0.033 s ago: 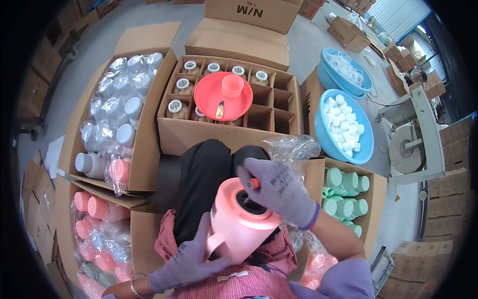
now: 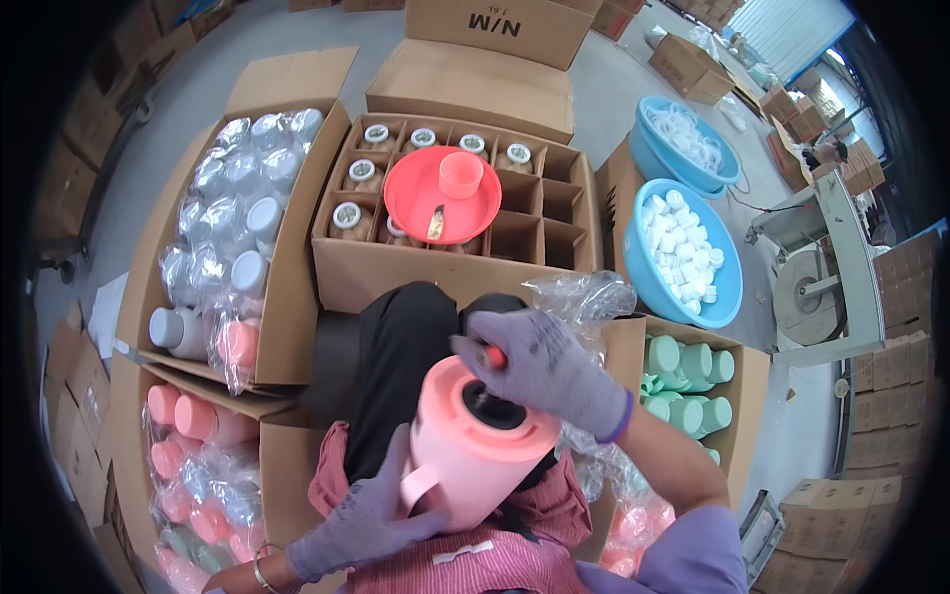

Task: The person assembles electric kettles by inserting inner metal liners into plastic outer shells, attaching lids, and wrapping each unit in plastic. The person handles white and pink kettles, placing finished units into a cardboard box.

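Cartons [image 2: 693, 69] crowd the grey floor [image 2: 327, 28]; beyond the pink jug [image 2: 477, 465] stands a divided carton [image 2: 435, 284], and farther right of it a blue basin [image 2: 638, 267] of white caps [image 2: 683, 247]. The jug rests tilted on the person's lap [image 2: 401, 366]. The left hand [image 2: 361, 525] has its fingers clamped on its side, straddling the handle [image 2: 421, 483]; the right hand's [image 2: 544, 361] are clenched round a red-handled tool [image 2: 494, 357] over the dark opening [image 2: 495, 410]. Best to brace the jug firmly and keep the tool aligned, sparing the rim.

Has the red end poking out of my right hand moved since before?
Yes, slightly: against the divided carton, the red end in your right hand has shifted left and a little nearer it.
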A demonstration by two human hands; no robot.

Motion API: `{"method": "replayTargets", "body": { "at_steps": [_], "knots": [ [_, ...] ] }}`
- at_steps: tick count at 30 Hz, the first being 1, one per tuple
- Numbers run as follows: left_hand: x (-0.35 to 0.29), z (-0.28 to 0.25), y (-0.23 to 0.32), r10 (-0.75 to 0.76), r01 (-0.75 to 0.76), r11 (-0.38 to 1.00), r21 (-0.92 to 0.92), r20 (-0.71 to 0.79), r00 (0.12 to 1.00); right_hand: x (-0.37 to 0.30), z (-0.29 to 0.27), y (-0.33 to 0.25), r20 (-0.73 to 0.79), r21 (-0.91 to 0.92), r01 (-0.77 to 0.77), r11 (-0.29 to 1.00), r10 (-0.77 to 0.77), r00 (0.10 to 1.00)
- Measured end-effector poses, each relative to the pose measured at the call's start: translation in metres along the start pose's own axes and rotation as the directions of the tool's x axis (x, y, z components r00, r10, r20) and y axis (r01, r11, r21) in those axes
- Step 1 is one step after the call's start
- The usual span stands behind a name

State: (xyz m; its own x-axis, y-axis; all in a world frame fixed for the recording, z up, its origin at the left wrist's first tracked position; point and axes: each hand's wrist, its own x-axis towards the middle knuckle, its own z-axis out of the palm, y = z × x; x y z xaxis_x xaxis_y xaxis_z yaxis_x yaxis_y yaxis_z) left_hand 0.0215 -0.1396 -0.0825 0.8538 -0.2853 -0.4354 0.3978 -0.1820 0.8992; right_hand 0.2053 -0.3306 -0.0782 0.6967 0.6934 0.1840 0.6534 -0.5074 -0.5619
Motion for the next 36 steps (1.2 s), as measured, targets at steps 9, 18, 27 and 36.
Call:
{"method": "replayTargets", "body": {
  "at_steps": [9, 18, 27, 36],
  "knots": [
    [-0.045, -0.125, -0.134, -0.101, -0.301, 0.717, -0.629, -0.521, 0.848, 0.172, 0.110, 0.207, -0.075, -0.160, -0.403, 0.901, 0.396, 0.915],
    [0.002, -0.088, -0.133, -0.538, -0.441, 0.559, -0.702, -0.712, 0.450, 0.087, -0.007, 0.271, -0.488, -0.275, -0.148, 0.950, -0.005, 0.873],
    [0.100, -0.057, -0.073, -0.498, -0.270, 0.610, -0.745, -0.625, 0.601, -0.029, -0.071, 0.416, -0.214, -0.487, -0.703, 0.518, 0.710, 0.671],
    [0.110, -0.040, -0.044, -0.344, -0.332, 0.548, -0.768, -0.569, 0.747, -0.049, -0.072, 0.394, -0.367, -0.324, -0.852, 0.412, 0.775, 0.514]
  ]
}}
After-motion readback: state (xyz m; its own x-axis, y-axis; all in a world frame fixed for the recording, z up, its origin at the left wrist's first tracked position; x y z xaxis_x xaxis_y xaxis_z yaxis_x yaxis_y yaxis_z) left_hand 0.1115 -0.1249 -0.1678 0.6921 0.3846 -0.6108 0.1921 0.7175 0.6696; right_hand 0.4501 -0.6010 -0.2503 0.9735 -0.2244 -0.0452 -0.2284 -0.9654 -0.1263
